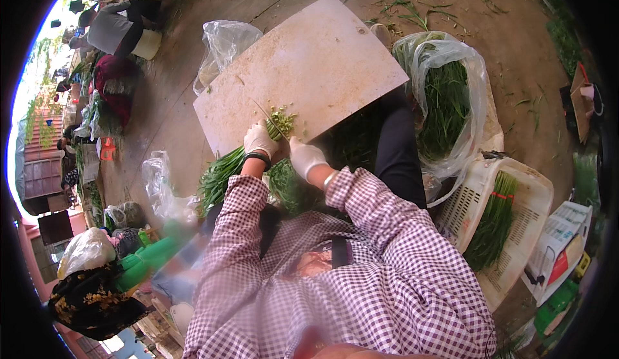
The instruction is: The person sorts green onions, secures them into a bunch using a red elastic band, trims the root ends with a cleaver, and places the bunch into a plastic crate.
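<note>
My left hand [259, 138], in a white glove, is closed around a bunch of long green chives [220, 177] at the near edge of a pale, stained board [309, 56]. The leaves trail down and left from it. My right hand [306, 157], gloved too, grips a knife whose thin blade [269, 118] points up and left across the bunch's cut end. Its handle is hidden in my fist. Small chopped pieces [284, 120] lie on the board beside the blade. More loose greens [287, 182] show below, between my forearms.
On the right, a clear plastic bag [474, 69] holds long greens. Nearer stands a white crate [538, 211] with a red-banded green bunch [491, 227]. Empty-looking clear bags [225, 40] lie left of the board. Scraps litter the floor; a person [116, 30] sits at far left.
</note>
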`<action>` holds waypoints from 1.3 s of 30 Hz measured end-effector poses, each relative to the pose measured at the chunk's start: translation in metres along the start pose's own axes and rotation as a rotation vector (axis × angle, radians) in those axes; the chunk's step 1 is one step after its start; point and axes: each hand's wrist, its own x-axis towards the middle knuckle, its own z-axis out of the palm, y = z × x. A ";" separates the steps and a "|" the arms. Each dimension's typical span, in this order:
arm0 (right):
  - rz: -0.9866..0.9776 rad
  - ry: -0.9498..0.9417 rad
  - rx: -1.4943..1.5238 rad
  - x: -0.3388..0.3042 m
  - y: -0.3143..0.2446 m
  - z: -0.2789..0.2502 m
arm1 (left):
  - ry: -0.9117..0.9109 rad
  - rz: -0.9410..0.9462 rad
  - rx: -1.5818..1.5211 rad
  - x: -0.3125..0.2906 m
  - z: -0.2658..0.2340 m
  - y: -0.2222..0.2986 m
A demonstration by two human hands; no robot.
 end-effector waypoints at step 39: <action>-0.383 0.535 -0.479 0.004 0.060 -0.042 | -0.391 0.578 -1.862 -0.163 -0.027 -0.070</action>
